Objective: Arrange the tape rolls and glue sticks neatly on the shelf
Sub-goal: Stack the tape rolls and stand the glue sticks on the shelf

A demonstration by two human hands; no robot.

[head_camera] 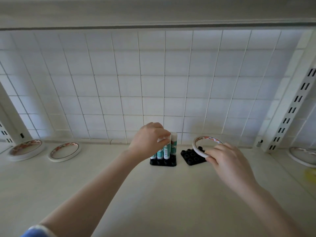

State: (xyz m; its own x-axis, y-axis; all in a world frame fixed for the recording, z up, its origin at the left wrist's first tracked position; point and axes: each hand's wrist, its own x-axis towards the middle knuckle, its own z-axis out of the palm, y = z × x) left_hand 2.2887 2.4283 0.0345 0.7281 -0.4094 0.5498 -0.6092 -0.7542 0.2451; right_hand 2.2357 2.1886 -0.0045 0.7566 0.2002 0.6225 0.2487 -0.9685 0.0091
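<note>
Several white and teal glue sticks (pixel 165 151) stand upright in a black holder (pixel 163 161) near the tiled back wall. My left hand (pixel 148 141) pinches the tops of the sticks. My right hand (pixel 227 159) grips a thin white tape roll (pixel 203 144), tilted above a second black holder (pixel 192 157) with empty sockets. A stack of tape rolls (pixel 25 149) and a single roll (pixel 64 151) lie flat at the left. Another roll (pixel 302 155) lies at the far right.
The pale shelf surface (pixel 153 194) stretches toward me. A white tiled wall (pixel 153 82) closes the back. Slotted white uprights (pixel 290 113) stand at the right, and another upright (pixel 10 117) at the left. A yellow object (pixel 312 175) is blurred at the right edge.
</note>
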